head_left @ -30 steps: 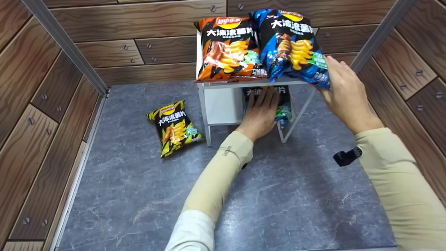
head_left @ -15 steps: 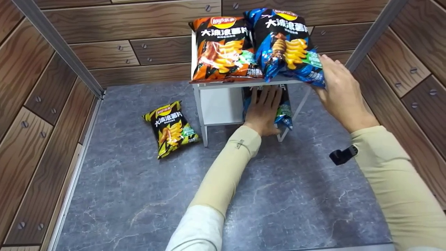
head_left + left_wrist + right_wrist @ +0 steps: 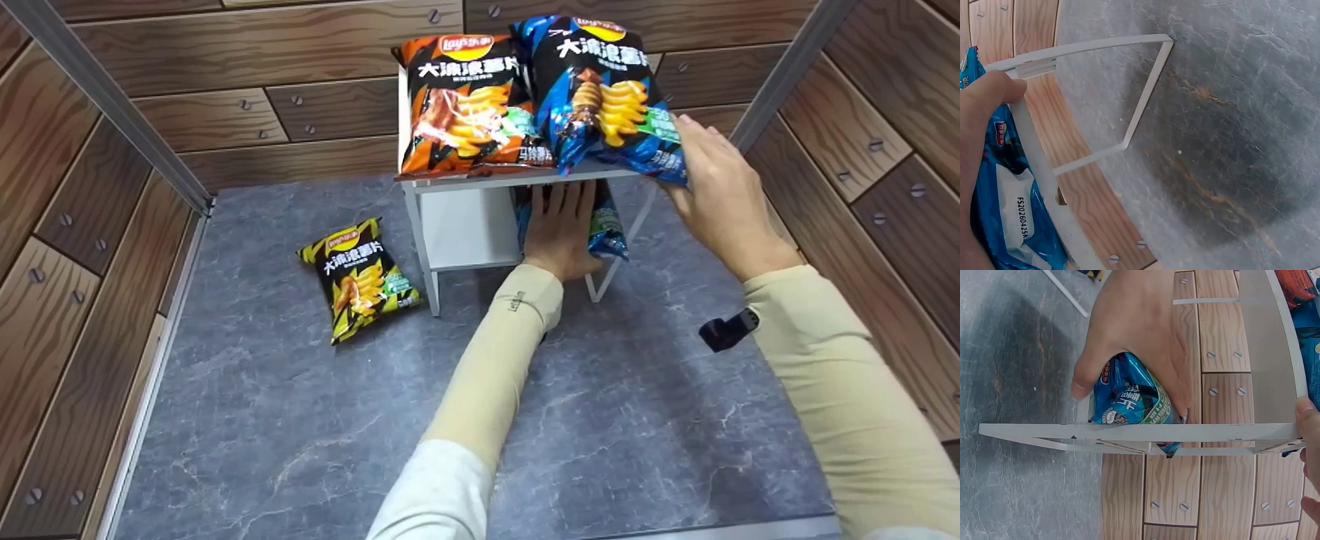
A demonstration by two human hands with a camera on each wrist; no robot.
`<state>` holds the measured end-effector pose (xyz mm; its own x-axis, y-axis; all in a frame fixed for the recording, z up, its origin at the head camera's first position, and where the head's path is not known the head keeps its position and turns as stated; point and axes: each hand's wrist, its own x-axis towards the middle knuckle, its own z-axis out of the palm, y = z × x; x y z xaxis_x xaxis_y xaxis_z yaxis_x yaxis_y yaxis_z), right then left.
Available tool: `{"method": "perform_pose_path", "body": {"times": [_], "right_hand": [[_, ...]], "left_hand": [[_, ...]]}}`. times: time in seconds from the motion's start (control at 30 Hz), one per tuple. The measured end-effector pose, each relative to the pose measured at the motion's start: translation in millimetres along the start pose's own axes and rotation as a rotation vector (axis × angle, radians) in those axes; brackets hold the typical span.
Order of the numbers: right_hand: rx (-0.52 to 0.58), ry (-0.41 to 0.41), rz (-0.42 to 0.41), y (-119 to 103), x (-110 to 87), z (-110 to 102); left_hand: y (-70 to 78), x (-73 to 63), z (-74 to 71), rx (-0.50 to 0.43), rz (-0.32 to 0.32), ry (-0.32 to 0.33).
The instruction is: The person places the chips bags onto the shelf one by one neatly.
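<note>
In the head view a small white rack (image 3: 491,180) stands on the grey floor. My left hand (image 3: 559,225) reaches under its top board with straight, spread fingers against a blue chip bag (image 3: 609,232) on the lower shelf. The right wrist view shows the left hand's thumb and fingers on either side of this bag (image 3: 1129,396). My right hand (image 3: 724,191) holds the rack's upper right corner, next to another blue chip bag (image 3: 600,90) on top. An orange chip bag (image 3: 472,105) leans beside that one.
A yellow-and-black chip bag (image 3: 361,281) lies on the floor left of the rack. Wood-patterned walls (image 3: 322,112) surround the space, with grey metal posts (image 3: 142,112) at the corners.
My left hand has moved up and further under the top board, and the lower blue bag is deeper inside the rack. My right hand keeps its place at the corner.
</note>
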<state>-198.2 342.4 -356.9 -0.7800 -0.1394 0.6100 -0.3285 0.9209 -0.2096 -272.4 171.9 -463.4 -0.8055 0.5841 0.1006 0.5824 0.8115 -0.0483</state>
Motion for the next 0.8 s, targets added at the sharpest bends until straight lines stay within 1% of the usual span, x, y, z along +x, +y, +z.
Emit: {"method": "perform_pose_path", "body": {"times": [0.13, 0.37, 0.5, 0.6, 0.8], "right_hand": [[0.009, -0.004, 0.003, -1.2, 1.0, -0.8], [0.01, -0.001, 0.015, -1.6, 0.4, -0.7], [0.008, -0.006, 0.023, -1.2, 0.2, 1.2], [0.009, -0.011, 0.029, -0.9, -0.2, 2.6], [0.004, -0.007, 0.041, 0.1, -2.3, 2.8]], "left_hand": [[-0.4, 1.5, 0.7, -0.008, 0.016, 0.03], [1.1, 6.4, -0.7, -0.011, 0.043, 0.017], [-1.5, 6.6, -0.6, -0.051, 0.051, 0.021], [-3.5, 4.7, -0.8, -0.082, 0.064, 0.041], [-4.2, -1.2, -8.1, -0.106, 0.134, 0.12]]}}
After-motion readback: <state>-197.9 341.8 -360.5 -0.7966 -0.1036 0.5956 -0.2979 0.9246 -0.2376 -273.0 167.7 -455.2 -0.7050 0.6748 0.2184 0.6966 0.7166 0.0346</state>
